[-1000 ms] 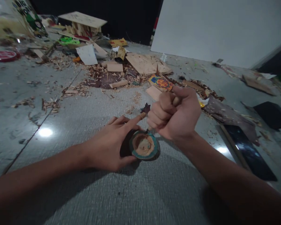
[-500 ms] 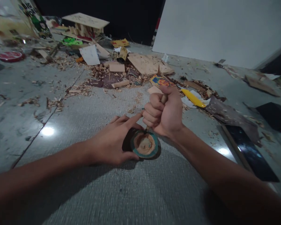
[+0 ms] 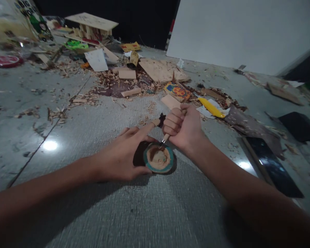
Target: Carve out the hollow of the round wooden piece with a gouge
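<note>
On the grey floor stands a small round wooden bowl [image 3: 171, 162] with a teal rim and a rough, hollowed pale inside. My left hand [image 3: 121, 155] curves round its left side, thumb in front and fingers behind. A light band circles the tip of the index finger, beside a small dark star-like shape [image 3: 162, 119]. My right hand [image 3: 184, 129] is wrapped in a fist round a carving tool [image 3: 165, 138] with a wooden handle and shiny metal shaft. The tool slants down, its tip at the far inner wall of the hollow; the exact cutting edge is hard to make out.
Wood shavings, a wooden board [image 3: 162, 70] and small blocks [image 3: 127, 74] lie beyond the hands. A yellow serrated-edged tool [image 3: 212, 107] sits on scraps to the right. A phone [image 3: 274, 167] lies near my right forearm. A stick-built model house [image 3: 93, 27] stands at the back.
My right fist has turned and shifted slightly, showing the tool's metal shaft and more of the hollow. The left hand keeps its hold on the bowl. The whole view has slid slightly left.
</note>
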The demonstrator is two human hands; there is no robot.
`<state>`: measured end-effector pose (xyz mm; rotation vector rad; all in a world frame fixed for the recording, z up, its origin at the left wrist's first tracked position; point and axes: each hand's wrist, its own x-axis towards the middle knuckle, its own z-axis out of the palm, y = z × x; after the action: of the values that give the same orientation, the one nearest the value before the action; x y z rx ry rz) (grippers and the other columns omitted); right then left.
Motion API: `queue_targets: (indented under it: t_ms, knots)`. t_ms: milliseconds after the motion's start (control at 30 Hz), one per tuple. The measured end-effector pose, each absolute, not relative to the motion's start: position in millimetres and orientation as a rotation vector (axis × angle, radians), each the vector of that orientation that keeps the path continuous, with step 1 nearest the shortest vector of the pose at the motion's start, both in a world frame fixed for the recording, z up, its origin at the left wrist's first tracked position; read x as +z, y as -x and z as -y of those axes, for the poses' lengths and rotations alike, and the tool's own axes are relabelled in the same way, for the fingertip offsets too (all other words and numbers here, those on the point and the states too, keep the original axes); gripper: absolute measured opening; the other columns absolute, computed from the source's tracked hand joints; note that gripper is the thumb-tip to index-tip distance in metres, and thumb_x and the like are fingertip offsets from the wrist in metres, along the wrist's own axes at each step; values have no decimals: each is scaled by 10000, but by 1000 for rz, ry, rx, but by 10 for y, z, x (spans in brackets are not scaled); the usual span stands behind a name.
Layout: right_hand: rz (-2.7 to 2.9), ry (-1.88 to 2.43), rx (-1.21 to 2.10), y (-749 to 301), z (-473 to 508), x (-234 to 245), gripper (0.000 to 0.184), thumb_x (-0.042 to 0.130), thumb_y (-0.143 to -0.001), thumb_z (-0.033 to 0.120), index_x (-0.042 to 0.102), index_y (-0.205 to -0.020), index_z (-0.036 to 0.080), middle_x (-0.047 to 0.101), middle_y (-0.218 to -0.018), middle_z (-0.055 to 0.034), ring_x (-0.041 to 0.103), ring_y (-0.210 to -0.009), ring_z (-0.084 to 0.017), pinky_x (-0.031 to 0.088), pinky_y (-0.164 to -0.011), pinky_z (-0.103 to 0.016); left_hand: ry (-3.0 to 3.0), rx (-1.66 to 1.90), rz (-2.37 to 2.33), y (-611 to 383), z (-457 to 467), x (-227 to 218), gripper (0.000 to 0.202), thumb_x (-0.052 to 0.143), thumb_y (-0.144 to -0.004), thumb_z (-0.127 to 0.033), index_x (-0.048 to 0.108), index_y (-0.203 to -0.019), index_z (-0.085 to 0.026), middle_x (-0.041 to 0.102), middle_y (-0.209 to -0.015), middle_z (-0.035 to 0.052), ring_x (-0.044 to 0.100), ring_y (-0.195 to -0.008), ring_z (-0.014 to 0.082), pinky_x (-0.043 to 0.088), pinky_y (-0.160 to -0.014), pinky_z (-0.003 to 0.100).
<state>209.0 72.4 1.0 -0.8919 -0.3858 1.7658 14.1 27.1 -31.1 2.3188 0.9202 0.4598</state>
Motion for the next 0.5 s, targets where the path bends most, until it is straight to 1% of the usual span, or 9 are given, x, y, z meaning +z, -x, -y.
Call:
queue_targets:
  t_ms: [100, 167, 333, 433, 500]
  knots:
    - [526, 812, 1737, -2055, -639, 165, 438, 321, -903, 371, 83, -561, 236, 63, -434, 81, 27, -367, -84, 70, -328, -235, -2306, 476, -920, -136, -275, -314, 1136, 758, -754, -518, 22, -1588, -289, 652, -1342, 65, 483, -1306, 356, 335, -1061, 522]
    - [652, 794, 1737, -2021, -577, 244, 468, 290, -923, 383, 98, -524, 233, 66, -430, 71, 35, -357, -85, 72, -334, -240, -2299, 477, -921, -136, -274, -313, 1141, 764, -751, -512, 21, -1590, -300, 664, -1330, 54, 484, -1308, 351, 331, -1060, 517]
    - [904, 788, 1661, -1947, -465, 264, 553, 177, -957, 342, 185, -416, 230, 83, -404, 52, 49, -349, -92, 104, -336, -245, -2286, 487, -927, -142, -264, -314, 1168, 775, -743, -463, -16, -1591, -321, 673, -1319, 30, 501, -1283, 345, 317, -1066, 519]
    - [972, 789, 1643, -1921, -434, 239, 597, 170, -974, 320, 221, -386, 225, 112, -387, 45, 70, -344, -91, 119, -343, -244, -2276, 482, -907, -144, -262, -314, 1156, 769, -751, -453, -19, -1589, -335, 672, -1317, 21, 511, -1256, 344, 323, -1060, 522]
    - [947, 809, 1641, -1916, -437, 230, 615, 192, -988, 342, 221, -387, 221, 122, -387, 47, 76, -341, -86, 123, -346, -242, -2270, 474, -905, -145, -264, -310, 1155, 769, -750, -465, -17, -1587, -346, 668, -1323, 19, 505, -1262, 352, 322, -1061, 531]
